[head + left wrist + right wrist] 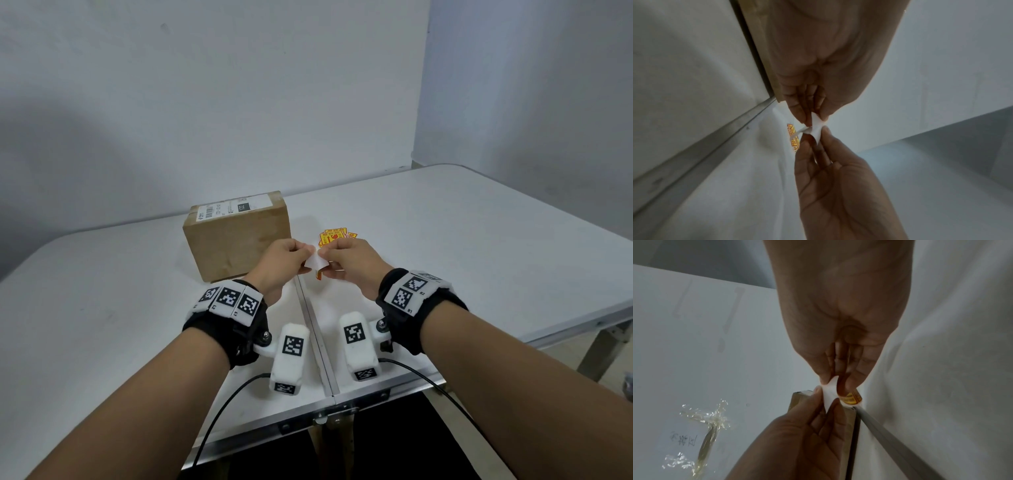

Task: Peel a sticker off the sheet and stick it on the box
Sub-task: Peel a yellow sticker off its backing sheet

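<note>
A brown cardboard box (236,240) with a white shipping label on top stands on the white table (462,246), left of centre. Just in front of its right corner I hold a small sticker sheet (314,263) above the table. My left hand (306,262) pinches its white backing (816,123) between thumb and fingers. My right hand (323,263) pinches the same sheet from the other side. The backing curls between my fingertips (829,391). The orange-yellow printed sticker (851,398) shows at the lower edge (794,139). Whether it is parted from the backing is unclear.
A small pile of yellow-and-red stickers (337,235) lies on the table behind my right hand. A metal seam (313,325) runs down the table's middle toward the front edge. The grey wall stands close behind the box. Crumpled clear tape (705,421) appears in the right wrist view.
</note>
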